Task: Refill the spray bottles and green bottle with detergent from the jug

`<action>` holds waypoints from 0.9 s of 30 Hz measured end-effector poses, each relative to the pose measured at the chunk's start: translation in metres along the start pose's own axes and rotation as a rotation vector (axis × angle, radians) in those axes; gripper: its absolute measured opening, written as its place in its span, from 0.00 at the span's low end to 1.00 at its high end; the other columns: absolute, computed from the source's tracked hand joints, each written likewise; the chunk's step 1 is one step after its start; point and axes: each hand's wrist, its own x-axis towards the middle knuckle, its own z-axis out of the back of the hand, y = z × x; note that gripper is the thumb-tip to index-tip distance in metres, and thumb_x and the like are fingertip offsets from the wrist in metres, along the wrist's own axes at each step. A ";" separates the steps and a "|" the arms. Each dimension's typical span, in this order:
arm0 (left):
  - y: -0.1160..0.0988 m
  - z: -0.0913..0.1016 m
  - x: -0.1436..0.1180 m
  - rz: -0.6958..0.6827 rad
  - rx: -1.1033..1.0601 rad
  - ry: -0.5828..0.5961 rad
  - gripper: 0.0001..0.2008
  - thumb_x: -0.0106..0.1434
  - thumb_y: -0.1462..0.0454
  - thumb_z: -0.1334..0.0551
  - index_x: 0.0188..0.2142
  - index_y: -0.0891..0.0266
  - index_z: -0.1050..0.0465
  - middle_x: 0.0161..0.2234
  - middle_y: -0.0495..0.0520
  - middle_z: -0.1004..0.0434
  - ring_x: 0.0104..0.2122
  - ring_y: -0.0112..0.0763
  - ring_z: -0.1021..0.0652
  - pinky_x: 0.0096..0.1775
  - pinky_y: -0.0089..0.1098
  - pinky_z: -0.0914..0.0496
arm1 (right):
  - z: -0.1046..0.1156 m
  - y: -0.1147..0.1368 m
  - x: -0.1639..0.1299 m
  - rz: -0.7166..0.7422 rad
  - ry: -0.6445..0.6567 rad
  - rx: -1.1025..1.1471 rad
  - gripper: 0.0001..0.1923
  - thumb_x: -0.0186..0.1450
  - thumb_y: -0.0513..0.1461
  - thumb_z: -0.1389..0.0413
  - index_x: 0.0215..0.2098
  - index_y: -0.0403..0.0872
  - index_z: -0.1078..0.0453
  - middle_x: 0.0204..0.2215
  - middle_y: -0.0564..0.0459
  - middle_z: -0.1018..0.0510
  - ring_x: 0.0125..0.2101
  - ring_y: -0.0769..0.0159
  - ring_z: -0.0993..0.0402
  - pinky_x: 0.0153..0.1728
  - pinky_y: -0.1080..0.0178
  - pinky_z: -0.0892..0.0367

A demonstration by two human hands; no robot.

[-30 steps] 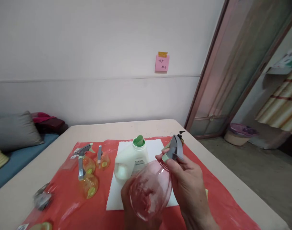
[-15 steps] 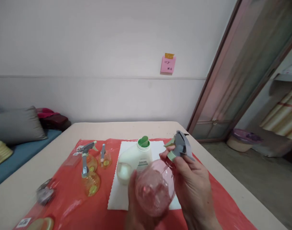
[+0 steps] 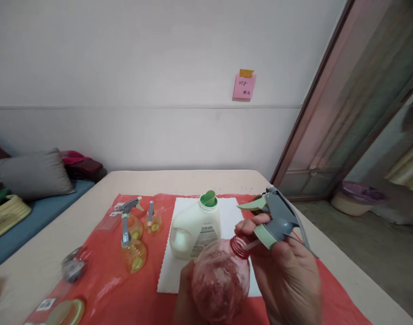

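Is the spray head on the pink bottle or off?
Off. The right hand holds the spray head clear of the pink bottle; its bare threaded neck shows.

I see the jug (image 3: 196, 228) on the mat (image 3: 231, 212) mid-table (image 3: 192, 180); two spray bottles (image 3: 133, 239) lie left of it.

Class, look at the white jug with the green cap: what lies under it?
The white jug stands on a white mat, which lies on a red sheet. The mat's near edge is partly hidden by the pink bottle.
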 end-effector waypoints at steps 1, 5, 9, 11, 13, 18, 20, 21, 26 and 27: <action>-0.003 0.003 -0.001 0.103 -0.117 0.090 0.31 0.61 0.41 0.31 0.51 0.63 0.18 0.34 0.62 0.15 0.33 0.49 0.15 0.30 0.41 0.19 | 0.001 0.002 0.002 0.026 -0.014 0.007 0.20 0.57 0.54 0.26 0.40 0.52 0.17 0.35 0.51 0.18 0.34 0.60 0.20 0.40 0.54 0.22; -0.022 0.019 0.002 0.324 -0.455 0.218 0.23 0.63 0.48 0.30 0.47 0.65 0.18 0.30 0.58 0.17 0.26 0.37 0.18 0.27 0.31 0.24 | 0.007 0.012 0.009 0.091 -0.162 0.072 0.21 0.56 0.54 0.26 0.41 0.53 0.19 0.38 0.54 0.18 0.39 0.62 0.19 0.44 0.56 0.22; -0.044 0.032 0.006 0.420 -0.358 0.142 0.24 0.65 0.46 0.33 0.44 0.67 0.18 0.27 0.60 0.17 0.24 0.39 0.18 0.24 0.30 0.27 | 0.018 0.031 0.018 0.170 -0.365 0.169 0.24 0.51 0.53 0.22 0.39 0.50 0.20 0.40 0.57 0.18 0.44 0.66 0.20 0.46 0.62 0.22; -0.054 0.038 0.006 0.369 -0.268 0.058 0.25 0.66 0.46 0.34 0.47 0.67 0.18 0.27 0.61 0.16 0.24 0.40 0.17 0.25 0.31 0.25 | 0.023 0.040 0.023 0.225 -0.443 0.209 0.25 0.49 0.51 0.21 0.39 0.49 0.20 0.40 0.58 0.17 0.45 0.67 0.21 0.49 0.64 0.22; -0.065 0.042 0.007 0.239 -0.243 -0.026 0.23 0.67 0.49 0.34 0.53 0.63 0.19 0.31 0.59 0.14 0.26 0.39 0.17 0.25 0.30 0.24 | 0.027 0.047 0.028 0.260 -0.481 0.236 0.26 0.47 0.51 0.20 0.37 0.48 0.20 0.38 0.59 0.17 0.44 0.68 0.21 0.50 0.64 0.22; -0.097 0.045 0.016 -0.041 -0.264 -0.113 0.22 0.67 0.59 0.35 0.60 0.56 0.23 0.48 0.58 0.13 0.30 0.40 0.14 0.25 0.32 0.21 | 0.036 0.053 0.033 0.247 -0.527 0.279 0.28 0.43 0.49 0.19 0.36 0.48 0.21 0.37 0.59 0.18 0.42 0.67 0.21 0.49 0.62 0.20; -0.111 0.045 0.023 -0.081 -0.220 -0.100 0.22 0.65 0.61 0.35 0.59 0.58 0.24 0.52 0.59 0.14 0.33 0.42 0.13 0.26 0.34 0.19 | 0.038 0.052 0.032 0.236 -0.549 0.257 0.26 0.46 0.49 0.20 0.37 0.48 0.21 0.37 0.59 0.18 0.42 0.66 0.21 0.51 0.60 0.20; -0.118 0.045 0.026 -0.089 -0.193 -0.098 0.22 0.65 0.62 0.35 0.59 0.59 0.24 0.52 0.60 0.14 0.34 0.44 0.12 0.26 0.34 0.18 | 0.039 0.052 0.032 0.235 -0.556 0.240 0.24 0.49 0.49 0.21 0.37 0.48 0.21 0.38 0.58 0.18 0.43 0.66 0.21 0.52 0.58 0.20; -0.140 0.049 0.045 -0.118 -0.038 -0.112 0.15 0.67 0.60 0.34 0.52 0.61 0.22 0.40 0.56 0.14 0.29 0.37 0.14 0.26 0.32 0.18 | 0.042 0.051 0.031 0.267 -0.552 0.187 0.14 0.60 0.48 0.28 0.38 0.50 0.21 0.37 0.57 0.17 0.42 0.65 0.20 0.56 0.53 0.23; -0.144 0.050 0.049 -0.112 -0.012 -0.111 0.14 0.67 0.60 0.34 0.51 0.61 0.22 0.37 0.54 0.14 0.28 0.36 0.15 0.27 0.31 0.18 | 0.042 0.051 0.031 0.272 -0.549 0.181 0.14 0.60 0.48 0.28 0.38 0.50 0.21 0.37 0.57 0.17 0.41 0.65 0.20 0.56 0.53 0.24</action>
